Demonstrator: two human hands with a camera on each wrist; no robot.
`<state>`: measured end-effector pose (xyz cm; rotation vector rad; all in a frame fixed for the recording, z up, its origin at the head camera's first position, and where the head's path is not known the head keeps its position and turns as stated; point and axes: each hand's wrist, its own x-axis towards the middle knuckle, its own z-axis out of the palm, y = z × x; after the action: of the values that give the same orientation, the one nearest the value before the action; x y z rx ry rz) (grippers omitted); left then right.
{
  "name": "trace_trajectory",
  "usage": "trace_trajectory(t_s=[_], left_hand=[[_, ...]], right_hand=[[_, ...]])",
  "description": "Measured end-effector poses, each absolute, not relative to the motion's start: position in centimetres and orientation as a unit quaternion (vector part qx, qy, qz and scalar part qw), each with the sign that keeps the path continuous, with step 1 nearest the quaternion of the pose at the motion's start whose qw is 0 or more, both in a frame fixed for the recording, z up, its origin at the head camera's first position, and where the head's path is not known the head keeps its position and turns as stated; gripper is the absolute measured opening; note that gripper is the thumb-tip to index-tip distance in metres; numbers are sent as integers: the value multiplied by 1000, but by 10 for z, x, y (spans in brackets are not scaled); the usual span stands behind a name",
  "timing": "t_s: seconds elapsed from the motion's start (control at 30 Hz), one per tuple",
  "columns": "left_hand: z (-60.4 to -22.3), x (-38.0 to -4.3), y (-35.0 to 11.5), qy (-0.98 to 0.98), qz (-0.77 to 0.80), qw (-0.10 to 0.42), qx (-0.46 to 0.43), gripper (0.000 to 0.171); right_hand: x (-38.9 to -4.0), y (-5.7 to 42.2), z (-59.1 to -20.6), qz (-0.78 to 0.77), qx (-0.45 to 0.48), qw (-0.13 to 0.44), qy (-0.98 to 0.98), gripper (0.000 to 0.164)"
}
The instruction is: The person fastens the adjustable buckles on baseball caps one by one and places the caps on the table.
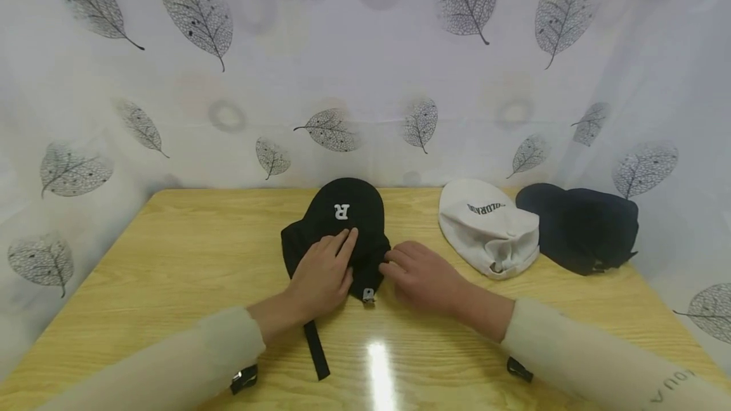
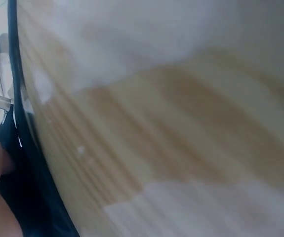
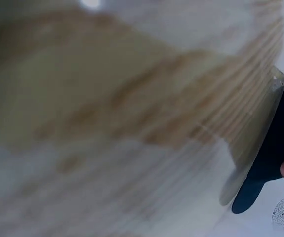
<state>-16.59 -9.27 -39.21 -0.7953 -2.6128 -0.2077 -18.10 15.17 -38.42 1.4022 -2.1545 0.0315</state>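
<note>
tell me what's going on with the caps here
A person is handling a black cap on a wooden table. The left hand rests on it with two fingers stretched toward the white letter R, while the right hand is at its right edge; whether it pinches the fabric is hard to tell. A black strap shows on the near side. A white cap and a dark cap lie side by side off to the right, untouched.
</note>
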Motion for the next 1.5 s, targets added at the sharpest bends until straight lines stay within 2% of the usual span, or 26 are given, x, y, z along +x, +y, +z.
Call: trace_trajectory(t_s=[0.17,0.5,0.63,0.77,0.9,1.03,1.27,1.5], left_hand=[[-390,-165,-86,-933,-81,196,-290,63],[-389,-163,-85,-930,-149,145,-304,62],[-389,-162,-85,-928,-158,136,-308,62],[-388,-162,-86,-923,-165,135,-320,64],[-389,-162,-87,-917,-170,134,-335,67],[-389,-162,-86,-913,-172,140,-344,67],[-388,-161,-87,-906,-173,159,-352,66],[-386,-160,-91,-889,-163,216,-368,64]], right_hand=[[-177,151,-384,-1,568,266,-779,33],[-176,152,-383,8,655,210,-726,27],[-176,153,-383,0,670,186,-719,25],[-176,153,-383,-12,672,186,-717,19],[-176,154,-383,-19,664,187,-724,20],[-175,155,-383,-27,657,193,-728,26],[-178,155,-384,-46,655,234,-717,28],[-179,155,-385,-36,650,245,-719,21]])
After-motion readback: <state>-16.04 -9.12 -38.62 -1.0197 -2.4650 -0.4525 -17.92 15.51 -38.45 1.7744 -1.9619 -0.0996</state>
